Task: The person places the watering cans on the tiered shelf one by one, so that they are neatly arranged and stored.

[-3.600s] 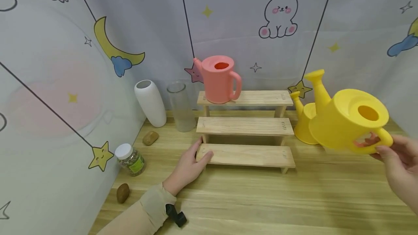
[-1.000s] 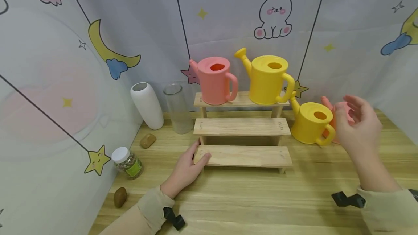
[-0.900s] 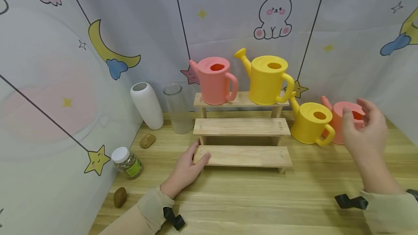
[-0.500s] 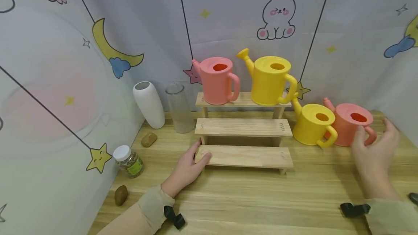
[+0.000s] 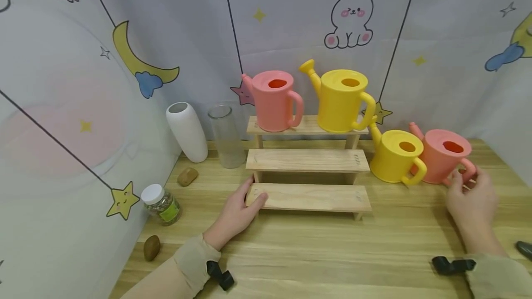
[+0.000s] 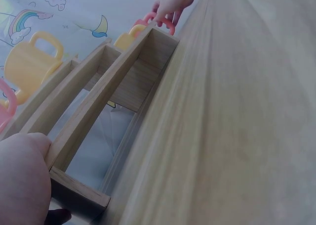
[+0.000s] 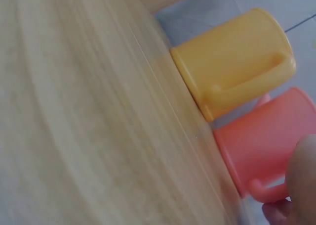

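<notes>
**Gripping on both sides, likely bracing with one**

Pinching bottom-tier end of wooden stand point(image 5: 316, 197) with left hand point(image 5: 234, 211), thumb on top, presumably to stop sliding. Curling right hand point(image 5: 474, 200) fingers round handle of lower pink can point(image 5: 440, 158), upright on worktop point(image 5: 316, 262) just beside lower yellow can point(image 5: 392, 158). Parked on top tier: upper pink can point(image 5: 274, 100), upper yellow can point(image 5: 341, 103), handles rightward, probably for right-side reach.

Watering cans point(image 5: 439, 163) are pink or yellow, the backdrop point(image 5: 299, 36) patterned with stars.
</notes>
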A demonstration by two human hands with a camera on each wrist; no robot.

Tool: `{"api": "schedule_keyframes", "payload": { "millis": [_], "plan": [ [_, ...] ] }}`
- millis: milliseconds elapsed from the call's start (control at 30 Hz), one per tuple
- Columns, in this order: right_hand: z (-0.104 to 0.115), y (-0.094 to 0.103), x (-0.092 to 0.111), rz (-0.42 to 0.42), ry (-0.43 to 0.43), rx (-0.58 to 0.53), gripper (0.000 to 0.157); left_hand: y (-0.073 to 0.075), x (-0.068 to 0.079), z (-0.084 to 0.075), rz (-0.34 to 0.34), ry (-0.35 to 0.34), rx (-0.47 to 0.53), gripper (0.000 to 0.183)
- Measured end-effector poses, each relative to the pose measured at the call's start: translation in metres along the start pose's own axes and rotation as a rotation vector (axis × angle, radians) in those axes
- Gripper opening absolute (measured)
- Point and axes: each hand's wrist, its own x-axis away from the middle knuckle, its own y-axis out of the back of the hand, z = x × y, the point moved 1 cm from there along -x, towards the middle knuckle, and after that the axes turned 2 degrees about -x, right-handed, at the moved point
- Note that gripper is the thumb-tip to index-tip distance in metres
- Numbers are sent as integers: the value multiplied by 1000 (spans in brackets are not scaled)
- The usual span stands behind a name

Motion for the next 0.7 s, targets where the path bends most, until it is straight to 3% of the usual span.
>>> {"api": "schedule_keyframes", "payload": {
  "millis": [300, 467, 633, 700],
  "plan": [
    [0, 1, 2, 2, -40, 12, 40, 1, 0, -1, 7, -9, 16, 80],
    [3, 3, 1, -67, -77, 2, 36, 1, 0, 0, 5, -9, 5, 80],
    [22, 12, 5, -193, -98, -182, 9, 1, 0, -1, 9, -11, 11, 80],
    [33, 17, 8, -251, -52, -242, 12, 1, 0, -1, 10, -11, 10, 80]
  ]
}}
